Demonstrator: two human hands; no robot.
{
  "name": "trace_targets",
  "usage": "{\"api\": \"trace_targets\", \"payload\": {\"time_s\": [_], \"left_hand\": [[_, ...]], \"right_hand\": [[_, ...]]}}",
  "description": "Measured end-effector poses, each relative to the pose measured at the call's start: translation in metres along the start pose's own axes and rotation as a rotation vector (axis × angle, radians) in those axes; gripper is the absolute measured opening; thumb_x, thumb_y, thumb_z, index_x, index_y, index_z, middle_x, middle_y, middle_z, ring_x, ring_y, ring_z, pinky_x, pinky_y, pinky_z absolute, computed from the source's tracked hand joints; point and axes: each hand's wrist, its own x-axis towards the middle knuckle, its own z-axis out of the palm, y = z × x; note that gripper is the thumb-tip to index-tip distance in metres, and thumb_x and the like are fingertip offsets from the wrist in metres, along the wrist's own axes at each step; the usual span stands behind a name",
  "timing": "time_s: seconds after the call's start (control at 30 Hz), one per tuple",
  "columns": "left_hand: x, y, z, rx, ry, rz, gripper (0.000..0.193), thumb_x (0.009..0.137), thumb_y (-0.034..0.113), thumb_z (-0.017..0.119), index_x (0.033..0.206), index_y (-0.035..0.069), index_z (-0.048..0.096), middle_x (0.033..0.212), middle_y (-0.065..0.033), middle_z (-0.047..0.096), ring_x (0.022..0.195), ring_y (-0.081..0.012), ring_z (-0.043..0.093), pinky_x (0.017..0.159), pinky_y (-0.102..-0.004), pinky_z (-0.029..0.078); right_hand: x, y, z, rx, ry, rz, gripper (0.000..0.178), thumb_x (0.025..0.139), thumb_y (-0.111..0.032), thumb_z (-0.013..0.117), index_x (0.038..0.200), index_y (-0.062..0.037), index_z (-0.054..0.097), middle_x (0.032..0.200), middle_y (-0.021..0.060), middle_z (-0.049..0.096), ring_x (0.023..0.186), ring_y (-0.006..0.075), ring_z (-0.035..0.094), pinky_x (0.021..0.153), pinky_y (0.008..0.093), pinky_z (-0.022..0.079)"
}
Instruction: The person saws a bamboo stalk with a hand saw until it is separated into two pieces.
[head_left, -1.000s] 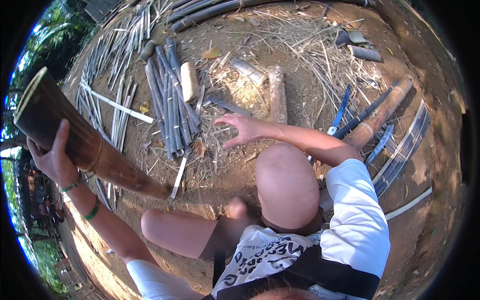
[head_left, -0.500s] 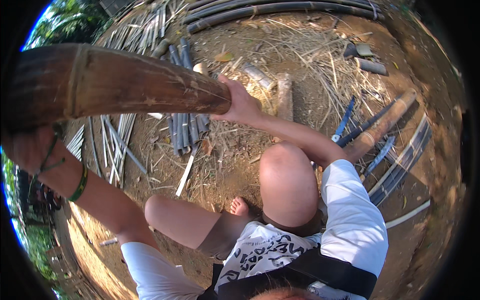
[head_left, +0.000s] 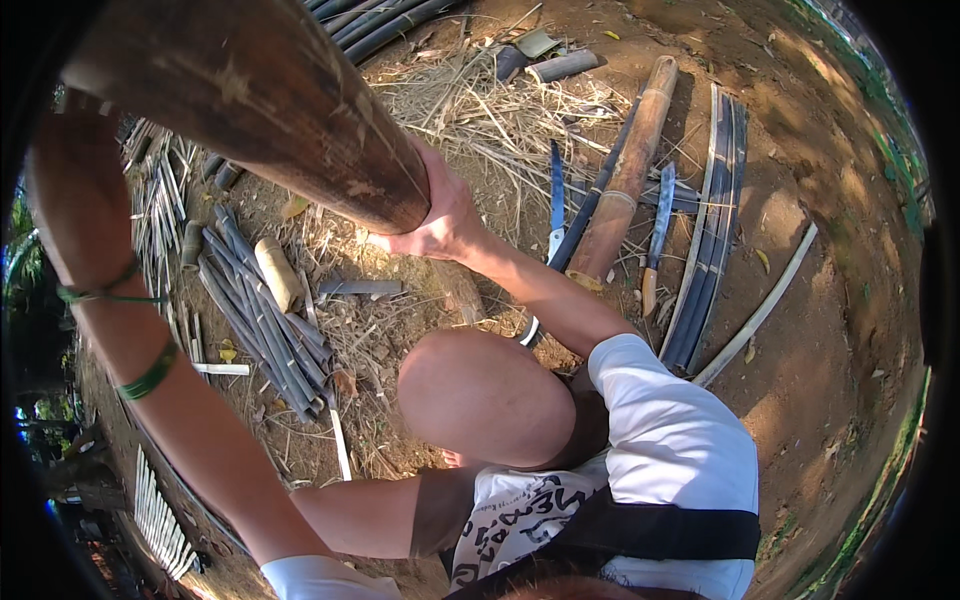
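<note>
A thick brown bamboo pole (head_left: pixel 260 110) slants across the upper left, close to my eyes and lifted off the ground. My right hand (head_left: pixel 445 215) is wrapped round its lower end, the thumb underneath. Farther up, my left hand (head_left: pixel 78 160) is at the pole's left side in deep shade; it supports the pole, with its fingers partly hidden. Below the pole lies a bundle of dark split bamboo sticks (head_left: pixel 265 320), with a short pale bamboo piece (head_left: pixel 278 275) on it.
On the right lie a bamboo pole (head_left: pixel 625 180), a blue-bladed saw (head_left: pixel 557 200), a machete with a wooden handle (head_left: pixel 660 235) and long dark bamboo strips (head_left: pixel 710 230). Shavings (head_left: pixel 480 110) cover the ground ahead. Thin slats (head_left: pixel 165 510) lie at lower left.
The held bamboo pole has swung from nearly level to a steep slant, its right-hand end slightly lower. My view has turned right, bringing the saw and machete nearer the middle.
</note>
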Motion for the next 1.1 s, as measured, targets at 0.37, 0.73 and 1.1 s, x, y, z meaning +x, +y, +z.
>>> {"api": "trace_targets", "payload": {"time_s": [0.37,0.73,1.1], "left_hand": [[-0.356,-0.198,0.075,0.029,-0.433,-0.687,0.126,0.069,0.035,0.101,0.166,0.001,0.028,0.155,-0.0246,0.052,0.146,-0.0352,0.051,0.12,-0.0484,0.044],[-0.41,-0.202,0.152,0.012,-0.478,-0.812,0.113,0.067,0.017,0.099,0.158,-0.003,0.036,0.141,-0.0185,0.062,0.129,-0.0271,0.063,0.112,-0.0417,0.051],[-0.383,-0.247,0.196,-0.049,-0.669,-0.923,0.116,0.063,0.04,0.101,0.156,-0.006,0.048,0.134,-0.0254,0.071,0.122,-0.0297,0.071,0.106,-0.041,0.055]], "right_hand": [[0.029,0.002,-0.052,0.428,0.081,0.281,0.13,0.062,-0.036,0.102,0.162,0.003,0.029,0.148,0.0241,0.056,0.137,0.0363,0.059,0.119,0.048,0.046],[-0.011,0.079,-0.152,0.408,0.399,0.646,0.104,0.071,-0.02,0.094,0.154,0.0028,0.036,0.136,0.024,0.062,0.124,0.0336,0.066,0.108,0.0477,0.056],[-0.067,0.205,-0.208,0.138,0.591,1.038,0.098,0.073,-0.029,0.096,0.147,0.0089,0.045,0.129,0.0226,0.068,0.114,0.0308,0.071,0.1,0.0435,0.059]]}}
